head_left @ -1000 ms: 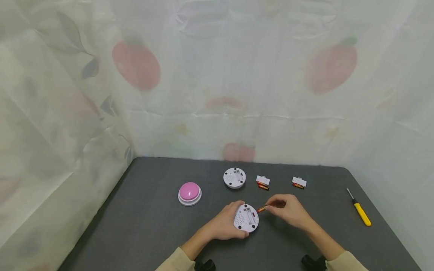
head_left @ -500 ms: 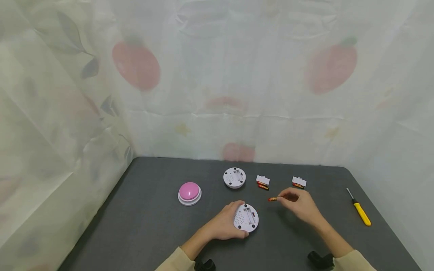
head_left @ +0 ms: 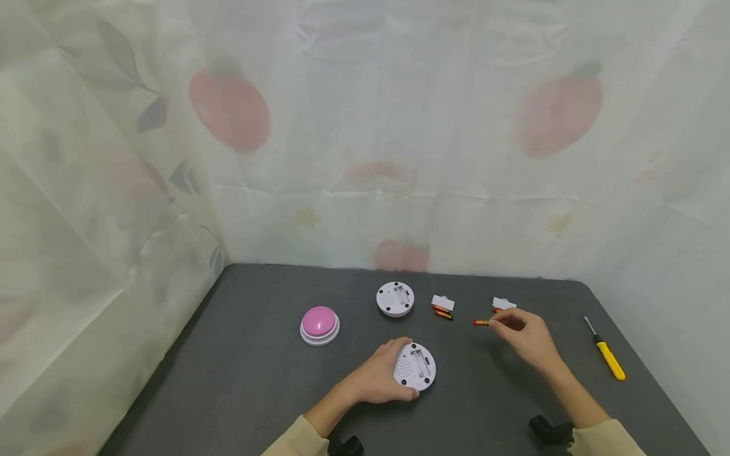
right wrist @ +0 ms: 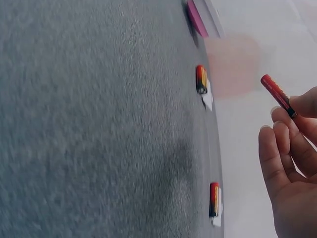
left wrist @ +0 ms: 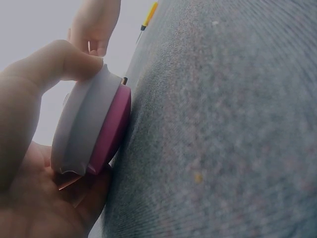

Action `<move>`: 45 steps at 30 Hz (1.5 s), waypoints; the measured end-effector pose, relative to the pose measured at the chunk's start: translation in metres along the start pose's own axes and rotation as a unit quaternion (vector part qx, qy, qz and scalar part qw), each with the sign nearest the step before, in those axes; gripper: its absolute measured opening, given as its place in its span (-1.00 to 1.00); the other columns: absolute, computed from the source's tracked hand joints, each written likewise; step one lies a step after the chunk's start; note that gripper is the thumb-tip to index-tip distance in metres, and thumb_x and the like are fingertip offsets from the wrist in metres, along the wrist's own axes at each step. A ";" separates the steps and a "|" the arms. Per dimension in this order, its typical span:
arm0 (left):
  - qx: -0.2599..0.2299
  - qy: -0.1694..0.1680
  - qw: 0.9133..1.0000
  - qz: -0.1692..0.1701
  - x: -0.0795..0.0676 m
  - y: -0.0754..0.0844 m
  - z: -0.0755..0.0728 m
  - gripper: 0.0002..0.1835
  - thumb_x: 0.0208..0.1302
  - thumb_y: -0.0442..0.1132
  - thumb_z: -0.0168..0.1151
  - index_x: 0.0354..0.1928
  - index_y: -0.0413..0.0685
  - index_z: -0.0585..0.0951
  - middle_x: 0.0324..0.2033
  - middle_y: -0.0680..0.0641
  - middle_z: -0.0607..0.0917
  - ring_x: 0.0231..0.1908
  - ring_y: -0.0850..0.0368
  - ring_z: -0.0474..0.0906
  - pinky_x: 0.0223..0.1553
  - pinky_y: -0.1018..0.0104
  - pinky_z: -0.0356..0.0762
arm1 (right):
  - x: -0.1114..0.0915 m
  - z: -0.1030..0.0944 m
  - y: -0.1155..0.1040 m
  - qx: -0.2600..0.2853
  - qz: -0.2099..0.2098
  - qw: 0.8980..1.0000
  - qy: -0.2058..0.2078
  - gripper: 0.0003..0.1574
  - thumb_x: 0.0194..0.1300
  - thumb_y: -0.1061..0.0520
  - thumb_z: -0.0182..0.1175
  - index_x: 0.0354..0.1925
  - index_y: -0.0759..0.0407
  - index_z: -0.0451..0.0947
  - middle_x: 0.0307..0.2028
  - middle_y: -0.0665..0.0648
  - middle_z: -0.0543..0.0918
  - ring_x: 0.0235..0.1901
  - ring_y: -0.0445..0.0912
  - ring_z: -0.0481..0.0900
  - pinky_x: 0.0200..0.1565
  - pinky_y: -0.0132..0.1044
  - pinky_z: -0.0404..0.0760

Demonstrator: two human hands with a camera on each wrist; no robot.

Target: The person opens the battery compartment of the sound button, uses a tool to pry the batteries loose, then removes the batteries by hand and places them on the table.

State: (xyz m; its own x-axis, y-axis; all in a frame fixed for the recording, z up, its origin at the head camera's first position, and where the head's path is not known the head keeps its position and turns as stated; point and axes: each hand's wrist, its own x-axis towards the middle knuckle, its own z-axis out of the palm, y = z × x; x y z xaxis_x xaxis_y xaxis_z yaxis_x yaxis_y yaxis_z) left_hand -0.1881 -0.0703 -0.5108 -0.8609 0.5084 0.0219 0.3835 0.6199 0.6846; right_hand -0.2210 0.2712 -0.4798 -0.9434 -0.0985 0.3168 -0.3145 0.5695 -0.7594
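My left hand (head_left: 381, 375) grips a round white push-button light (head_left: 415, 367) by its rim, thumb on the near side. Its underside faces up, showing a battery slot with metal springs, speaker holes and dark feet; the pink dome (left wrist: 112, 130) points down at the table in the left wrist view. Between thumb and fingertips, my right hand (head_left: 526, 339) pinches a red and black battery (right wrist: 278, 95) by one end, above the table. Past that hand, a white battery cover (head_left: 504, 303) lies with a battery (right wrist: 214, 199) beside it, partly hidden in the head view.
A pink-domed button (head_left: 319, 325) stands upright at the left. Farther back lies another upturned button (head_left: 395, 299), and right of it a white cover (head_left: 443, 303) with batteries (head_left: 442, 313). A yellow-handled screwdriver (head_left: 609, 360) lies near the right edge of the grey table (head_left: 239, 380).
My right hand has moved right and away from the held button, carrying the battery toward the right-hand cover. The left hand and its button have stayed in place.
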 end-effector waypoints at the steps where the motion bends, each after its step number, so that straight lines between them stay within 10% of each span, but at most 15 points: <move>1: 0.000 0.000 1.000 0.000 0.000 0.000 0.000 0.05 -0.09 0.12 0.52 0.47 -0.03 0.29 0.25 0.02 0.47 0.14 0.18 0.37 0.16 0.20 0.39 | 0.000 -0.001 0.002 -0.002 0.002 1.000 0.003 -0.90 0.34 0.13 0.38 -0.20 0.12 0.72 -0.28 0.05 0.72 -0.33 -0.22 0.62 -0.29 -0.31 0.57; 29: -0.007 -0.004 1.000 -0.006 -0.002 0.003 -0.003 0.04 -0.09 0.11 0.53 0.46 -0.02 0.30 0.26 0.01 0.46 0.14 0.19 0.37 0.14 0.19 0.40 | 0.015 -0.020 0.047 -0.050 0.121 0.991 0.005 -0.63 0.45 0.05 0.25 -0.06 0.38 0.63 -0.27 0.23 0.73 -0.35 -0.08 0.68 -0.35 -0.30 0.58; 45: -0.007 -0.009 1.000 -0.008 -0.002 0.003 -0.004 0.04 -0.10 0.12 0.54 0.46 -0.03 0.31 0.26 0.01 0.46 0.13 0.20 0.37 0.14 0.20 0.40 | 0.028 -0.020 0.052 -0.162 0.088 0.982 -0.033 -0.75 0.37 0.19 0.25 -0.25 0.43 0.66 -0.34 0.29 0.69 -0.37 0.10 0.61 -0.35 -0.02 0.54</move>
State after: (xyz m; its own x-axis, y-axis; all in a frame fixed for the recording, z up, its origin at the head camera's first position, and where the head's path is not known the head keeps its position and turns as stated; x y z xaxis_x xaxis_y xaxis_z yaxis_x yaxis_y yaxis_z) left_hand -0.1867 -0.0714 -0.5056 -0.8610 0.5086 -0.0019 0.3645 0.6196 0.6951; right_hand -0.2610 0.3146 -0.4987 -0.9884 -0.0215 0.1506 -0.1053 0.8112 -0.5752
